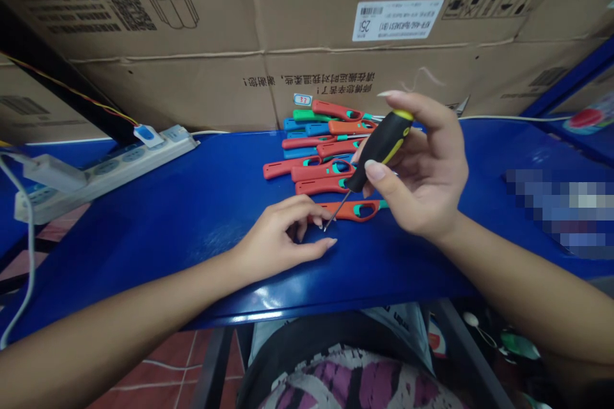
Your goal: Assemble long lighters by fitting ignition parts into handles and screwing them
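My right hand [426,166] grips a black-and-yellow screwdriver [381,150] by its handle, index finger raised near the yellow end. The thin shaft slants down to the left, and its tip is close to the fingers of my left hand [281,230]. That left hand rests on the blue table with its thumb stretched out, apart from the loosely bent fingers. Just behind its fingertips lies an orange lighter [364,209] with a long handle and a green trigger; its left end is hidden by the hand. Beyond it, several red lighters [304,169] lie in a stacked row.
A green lighter [307,115] and blue ones sit farther back beside a small numbered label [302,100]. On the left is a white power strip [119,166] with plugs and cables. A large cardboard box [307,25] stands behind the blue table [192,255]. A pixelated patch covers the right side.
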Tool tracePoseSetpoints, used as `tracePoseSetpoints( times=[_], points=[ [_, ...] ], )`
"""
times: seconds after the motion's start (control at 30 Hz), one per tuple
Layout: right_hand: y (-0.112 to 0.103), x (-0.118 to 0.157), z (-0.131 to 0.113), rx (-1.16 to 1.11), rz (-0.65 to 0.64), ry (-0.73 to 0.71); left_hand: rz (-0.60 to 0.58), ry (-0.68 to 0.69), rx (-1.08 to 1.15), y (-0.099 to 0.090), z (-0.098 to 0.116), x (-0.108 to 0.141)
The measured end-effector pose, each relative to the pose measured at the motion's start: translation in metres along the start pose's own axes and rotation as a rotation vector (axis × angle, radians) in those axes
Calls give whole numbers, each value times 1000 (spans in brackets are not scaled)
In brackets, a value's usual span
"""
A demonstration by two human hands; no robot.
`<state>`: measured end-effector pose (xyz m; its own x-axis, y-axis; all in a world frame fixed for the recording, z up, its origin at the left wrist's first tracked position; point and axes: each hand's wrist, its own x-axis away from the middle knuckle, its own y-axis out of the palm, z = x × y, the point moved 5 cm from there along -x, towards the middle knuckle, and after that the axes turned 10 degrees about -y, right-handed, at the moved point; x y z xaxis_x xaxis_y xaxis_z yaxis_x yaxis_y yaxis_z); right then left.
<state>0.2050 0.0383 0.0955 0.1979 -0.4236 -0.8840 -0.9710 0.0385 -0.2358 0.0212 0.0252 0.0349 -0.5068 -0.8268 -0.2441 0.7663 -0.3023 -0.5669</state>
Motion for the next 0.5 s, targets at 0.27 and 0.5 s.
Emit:
tracePoseSetpoints(
  times=[0.27, 0.5],
  points=[
    [-1, -1, 2, 39, 26, 6, 32, -14, 56, -1, -2, -2],
    [0, 4, -2, 112, -42, -137, 46, -4, 33, -2, -2, -2]
  ],
)
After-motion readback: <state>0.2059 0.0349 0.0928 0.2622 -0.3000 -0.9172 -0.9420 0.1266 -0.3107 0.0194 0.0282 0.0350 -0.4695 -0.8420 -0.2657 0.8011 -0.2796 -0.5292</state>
